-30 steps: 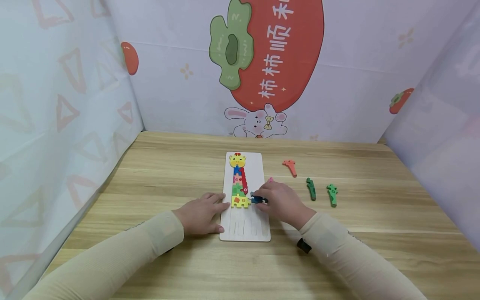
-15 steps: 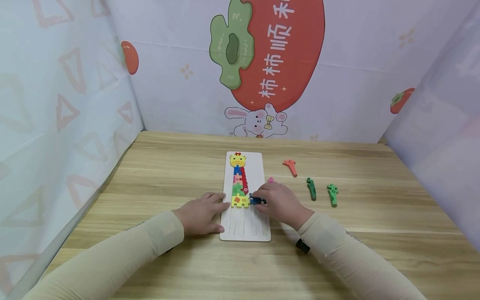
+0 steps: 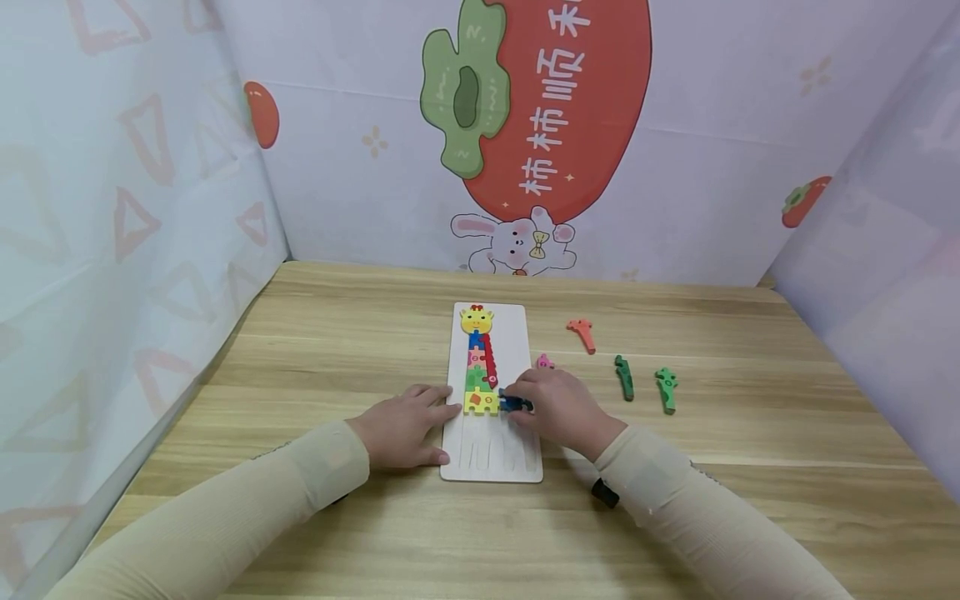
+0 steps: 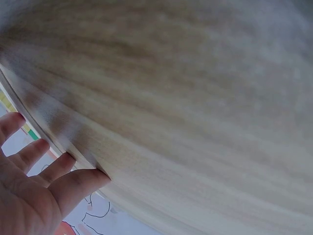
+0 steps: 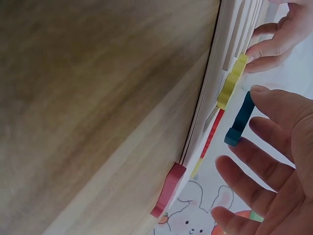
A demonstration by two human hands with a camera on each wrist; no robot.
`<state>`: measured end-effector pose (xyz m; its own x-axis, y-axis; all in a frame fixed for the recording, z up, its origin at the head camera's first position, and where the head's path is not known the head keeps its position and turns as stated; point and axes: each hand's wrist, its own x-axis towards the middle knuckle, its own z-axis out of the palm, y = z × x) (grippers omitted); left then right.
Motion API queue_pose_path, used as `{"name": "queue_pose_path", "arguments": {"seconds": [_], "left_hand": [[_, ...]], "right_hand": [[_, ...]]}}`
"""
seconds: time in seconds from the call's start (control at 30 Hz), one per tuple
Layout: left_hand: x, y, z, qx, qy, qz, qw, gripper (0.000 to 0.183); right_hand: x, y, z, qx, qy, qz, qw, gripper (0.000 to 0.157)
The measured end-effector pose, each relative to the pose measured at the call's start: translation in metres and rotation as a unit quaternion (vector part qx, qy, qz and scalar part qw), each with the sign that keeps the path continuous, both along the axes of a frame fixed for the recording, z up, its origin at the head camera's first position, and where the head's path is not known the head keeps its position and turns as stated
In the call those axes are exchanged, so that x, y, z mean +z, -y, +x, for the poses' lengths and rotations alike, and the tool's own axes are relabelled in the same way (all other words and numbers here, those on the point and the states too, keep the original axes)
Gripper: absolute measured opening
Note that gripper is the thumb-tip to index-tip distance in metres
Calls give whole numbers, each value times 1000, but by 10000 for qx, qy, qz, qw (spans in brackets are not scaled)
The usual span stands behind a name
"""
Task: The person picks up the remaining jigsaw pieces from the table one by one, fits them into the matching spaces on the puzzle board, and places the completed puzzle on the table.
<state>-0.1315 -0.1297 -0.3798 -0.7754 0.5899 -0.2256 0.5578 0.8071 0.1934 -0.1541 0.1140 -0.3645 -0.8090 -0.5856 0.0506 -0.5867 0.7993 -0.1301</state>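
A pale wooden puzzle board (image 3: pixel 491 450) lies on the table with a partly filled giraffe in it: a yellow head (image 3: pixel 477 320), coloured neck pieces, a red mane strip (image 3: pixel 489 362) and a yellow body piece (image 3: pixel 481 402). My right hand (image 3: pixel 562 410) pinches a dark blue puzzle piece (image 5: pixel 240 120) between thumb and fingertips. In the right wrist view a small gap shows between this piece and the yellow one. My left hand (image 3: pixel 405 427) rests along the board's left edge, fingers extended and touching it, as the left wrist view (image 4: pixel 54 183) also shows.
Right of the board lie an orange piece (image 3: pixel 581 335), a dark green piece (image 3: pixel 624 377) and a light green piece (image 3: pixel 666 390). A pink piece (image 3: pixel 544 362) sits just beyond my right hand. Printed cloth walls (image 3: pixel 360 192) stand behind and beside the table.
My right hand has shifted the dark blue piece very slightly toward the yellow body piece. The left hand and the board stay in place.
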Motion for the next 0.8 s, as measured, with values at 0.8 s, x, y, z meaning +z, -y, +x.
{"name": "queue_pose_path", "arguments": {"seconds": [0.8], "left_hand": [[1,0,0,40,28,-56,10000,70]], "right_hand": [[-2,3,0,6,9,126,9999,37]]}}
